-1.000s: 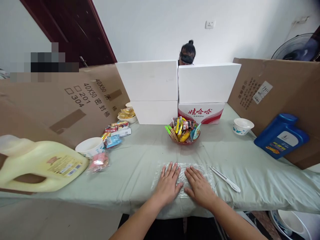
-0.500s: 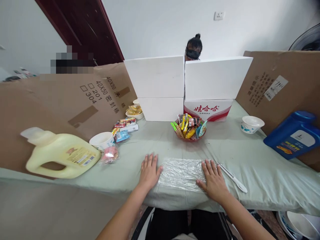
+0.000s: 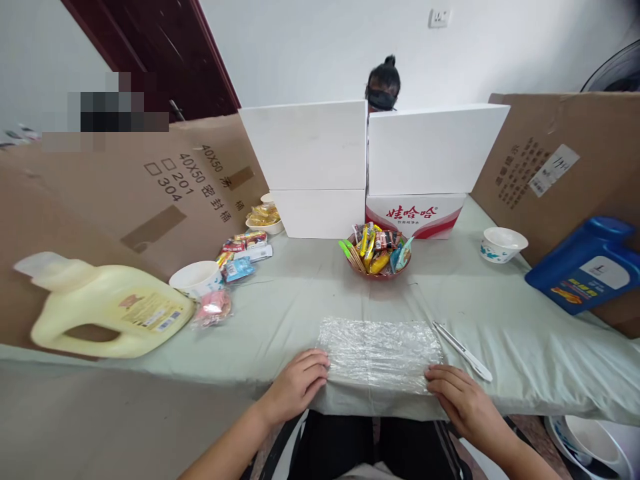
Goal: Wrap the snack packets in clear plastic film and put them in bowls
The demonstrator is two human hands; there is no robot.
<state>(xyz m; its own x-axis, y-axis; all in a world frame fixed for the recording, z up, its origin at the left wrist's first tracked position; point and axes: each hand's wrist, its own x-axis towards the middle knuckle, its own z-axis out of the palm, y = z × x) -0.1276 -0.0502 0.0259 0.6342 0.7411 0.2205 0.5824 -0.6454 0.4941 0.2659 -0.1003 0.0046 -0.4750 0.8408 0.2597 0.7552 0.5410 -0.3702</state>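
Note:
A crinkled clear plastic sheet point(image 3: 377, 353) lies spread flat at the table's front edge. My left hand point(image 3: 299, 383) is at its near left corner, fingers together and bent over the edge, thumb hidden. At the near right corner, my right hand point(image 3: 463, 398) has its fingers drawn together on the sheet, the thumb out of sight. Both hands look closed on the plastic. To the right of the sheet lies a white slim utility knife point(image 3: 463, 351). Beyond it stands a red basket point(image 3: 373, 272) filled with wrapped snacks point(image 3: 377, 247).
White boxes point(image 3: 315, 147) form a wall at the back, with a blindfolded person point(image 3: 384, 87) behind. On the left are a yellow jug point(image 3: 113, 310), a paper bowl point(image 3: 197, 279) and snack packets point(image 3: 215, 305). A blue bottle point(image 3: 583, 267) and another bowl point(image 3: 503, 245) stand right.
Both hands have slid from lying flat with spread fingers back toward me, to the sheet's near corners, and their fingers have closed up. The sheet now shows more fully.

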